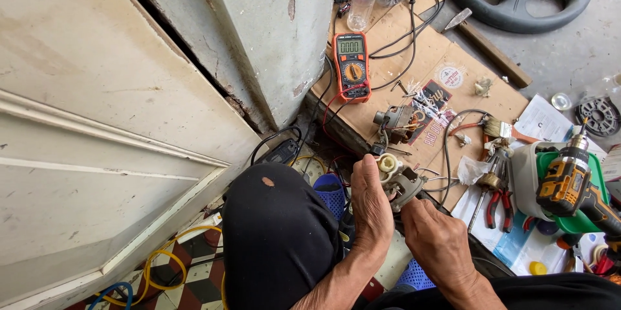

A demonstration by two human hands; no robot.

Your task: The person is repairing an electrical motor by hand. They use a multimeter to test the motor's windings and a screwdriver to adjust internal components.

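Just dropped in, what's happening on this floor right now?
A person sitting on the floor holds a small grey electrical part with a cream cap in both hands: left hand around its side, right hand beneath it. An orange multimeter lies on the cardboard sheet ahead, its leads trailing toward the hands. Red-handled pliers and a yellow cordless drill lie to the right.

Makeshift floor repair workshop: multimeter [351, 67], cordless drill [569, 181], pliers [497, 201] on cardboard [401, 84].

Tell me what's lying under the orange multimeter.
The orange multimeter lies on a flattened brown cardboard sheet, with its red and black leads trailing off the lower end. What the cardboard itself rests on is covered.
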